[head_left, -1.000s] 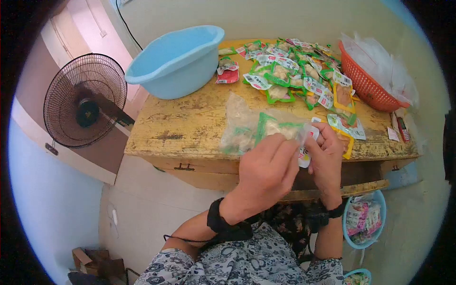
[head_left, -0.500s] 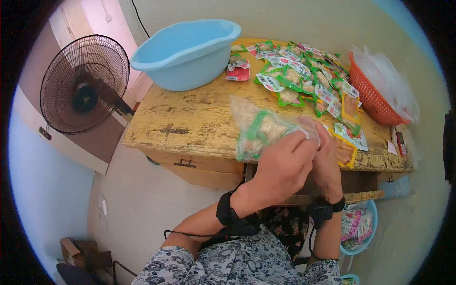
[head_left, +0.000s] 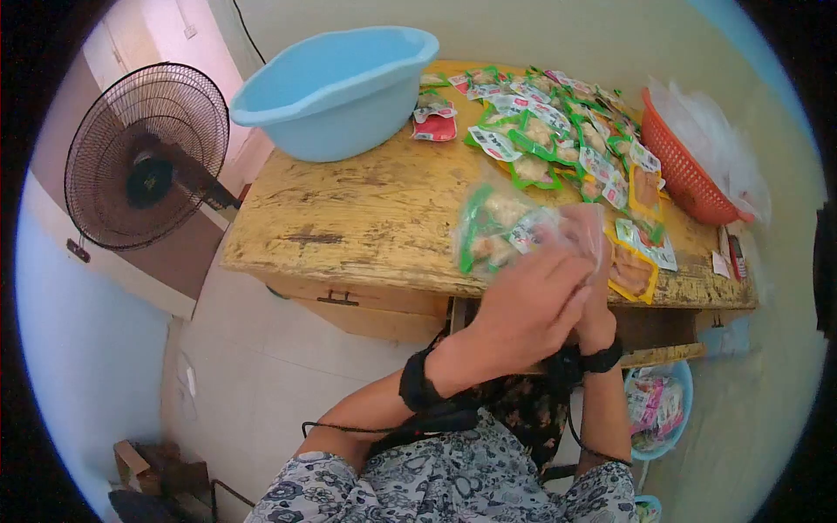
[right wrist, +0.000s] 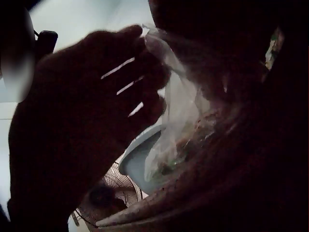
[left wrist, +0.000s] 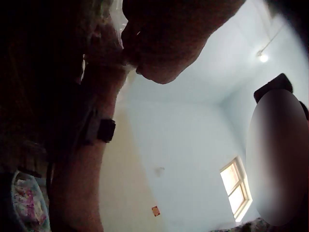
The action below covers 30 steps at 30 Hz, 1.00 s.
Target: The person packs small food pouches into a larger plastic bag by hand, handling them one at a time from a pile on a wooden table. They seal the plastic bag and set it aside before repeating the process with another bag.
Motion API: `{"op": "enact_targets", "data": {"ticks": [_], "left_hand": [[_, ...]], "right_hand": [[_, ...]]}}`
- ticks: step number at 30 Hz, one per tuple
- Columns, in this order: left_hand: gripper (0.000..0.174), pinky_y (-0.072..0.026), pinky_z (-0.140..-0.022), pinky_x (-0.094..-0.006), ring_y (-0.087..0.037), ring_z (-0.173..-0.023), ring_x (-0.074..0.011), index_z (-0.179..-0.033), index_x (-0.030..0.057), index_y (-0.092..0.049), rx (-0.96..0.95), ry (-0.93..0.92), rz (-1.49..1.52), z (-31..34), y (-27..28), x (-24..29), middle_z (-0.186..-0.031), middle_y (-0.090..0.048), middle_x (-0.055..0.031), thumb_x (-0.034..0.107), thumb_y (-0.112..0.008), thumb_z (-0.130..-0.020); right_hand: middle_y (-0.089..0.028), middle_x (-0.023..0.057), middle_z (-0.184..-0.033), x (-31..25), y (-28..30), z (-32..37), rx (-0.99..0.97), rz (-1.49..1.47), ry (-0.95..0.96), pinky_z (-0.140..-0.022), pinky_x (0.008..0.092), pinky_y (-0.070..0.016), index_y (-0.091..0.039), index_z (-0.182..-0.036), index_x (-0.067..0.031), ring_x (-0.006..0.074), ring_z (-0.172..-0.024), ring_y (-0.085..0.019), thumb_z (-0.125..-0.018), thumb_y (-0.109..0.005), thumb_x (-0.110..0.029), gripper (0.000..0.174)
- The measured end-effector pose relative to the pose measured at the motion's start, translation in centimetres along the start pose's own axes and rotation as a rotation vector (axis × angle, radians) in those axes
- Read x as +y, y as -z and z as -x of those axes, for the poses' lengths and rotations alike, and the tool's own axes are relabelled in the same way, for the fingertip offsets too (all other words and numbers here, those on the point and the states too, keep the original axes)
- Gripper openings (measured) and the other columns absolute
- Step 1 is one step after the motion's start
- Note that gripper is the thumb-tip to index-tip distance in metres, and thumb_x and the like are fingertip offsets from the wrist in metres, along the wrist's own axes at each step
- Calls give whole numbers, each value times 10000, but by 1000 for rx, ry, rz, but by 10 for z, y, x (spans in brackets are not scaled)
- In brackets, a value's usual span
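Note:
A clear plastic bag with green-edged food packets in it is held above the table's front edge. My left hand pinches the bag near its mouth with curled fingers; it is a dark shape in the left wrist view. Behind it, my right hand lies under the clear film at the bag's mouth, beside a white-labelled packet. One long, straight digit of it shows along the bottom in the right wrist view; its other fingers are partly hidden. Many similar packets lie piled at the back.
A blue basin stands at the table's back left, a red basket with plastic bags at the right. Yellow-edged packets lie near the right hand. Below are an open drawer and a blue tub; a fan stands left.
The bag and its packets have moved right. My right hand, which held the white-labelled packet at the bag's edge, is now under the film, and that packet lies further left, among the others.

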<state>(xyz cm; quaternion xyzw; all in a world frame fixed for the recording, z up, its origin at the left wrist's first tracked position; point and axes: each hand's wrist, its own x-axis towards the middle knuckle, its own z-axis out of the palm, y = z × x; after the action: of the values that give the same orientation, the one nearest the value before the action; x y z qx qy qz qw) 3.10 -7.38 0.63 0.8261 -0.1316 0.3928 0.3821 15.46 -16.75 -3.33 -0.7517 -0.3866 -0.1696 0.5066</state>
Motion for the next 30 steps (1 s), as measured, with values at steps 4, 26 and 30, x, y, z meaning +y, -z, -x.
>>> {"op": "enact_targets", "data": {"ticks": [4,26,30], "left_hand": [[286,-494,-875,-467,-617,-979,-378,-1132,18,-639,83,-10,-329,4,31,-6,-1028,-649,-168,128,-712,-878],[392,-468,-908,-451,-579,-1038,-340,-1142,42,-683,-53,189,-603,35,74,-45,-1106,-648,-129,271,-772,-836],[385,-468,-928,-448,-582,-1060,-343,-1142,37,-683,-40,189,-560,37,78,-45,-1128,-651,-129,253,-769,-835]], "right_hand": [[-689,94,-894,-11,8,-1,-26,-329,-268,-671,361,-533,-613,-1172,-9,188,-747,-649,-933,-704,-153,294],[-651,143,-1216,-31,34,1,-41,149,-208,-810,332,-525,-399,-1545,-70,188,-923,-634,-902,-733,-199,736],[-654,70,-966,-20,26,-10,-74,-115,-374,-730,277,-497,-414,-1531,-64,141,-793,-584,-863,-736,-62,741]]}}
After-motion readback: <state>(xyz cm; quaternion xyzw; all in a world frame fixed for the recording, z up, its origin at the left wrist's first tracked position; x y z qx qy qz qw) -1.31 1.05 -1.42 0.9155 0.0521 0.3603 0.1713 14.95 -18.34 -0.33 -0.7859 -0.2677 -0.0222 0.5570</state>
